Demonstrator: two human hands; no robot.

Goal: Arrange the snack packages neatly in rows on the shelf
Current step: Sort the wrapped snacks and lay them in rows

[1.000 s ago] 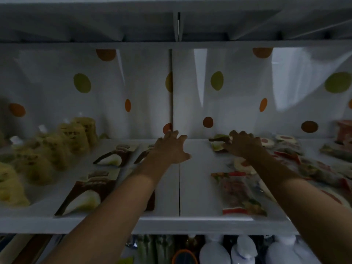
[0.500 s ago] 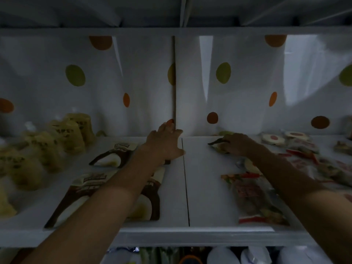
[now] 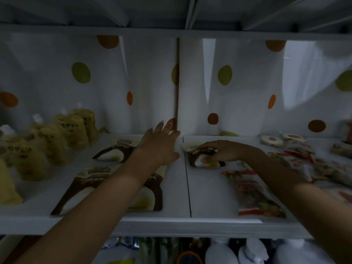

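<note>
Brown-and-cream snack packs lie flat on the white shelf. One pack sits at the back left, two more lie at the front left under my forearm. My left hand rests flat, fingers straight, at the back of the shelf over another brown pack that it mostly hides. My right hand grips a further brown pack just right of the shelf seam. A clear red-trimmed snack bag lies at the front right.
Yellow spouted pouches stand in rows at the left. Loose red-and-white snack bags are piled at the right. The dotted white back wall closes the shelf. White bottles stand on the shelf below.
My right hand has drawn the brown pack from the back wall toward me and leftward near the seam. My left hand stays at the back, fingers now straighter.
</note>
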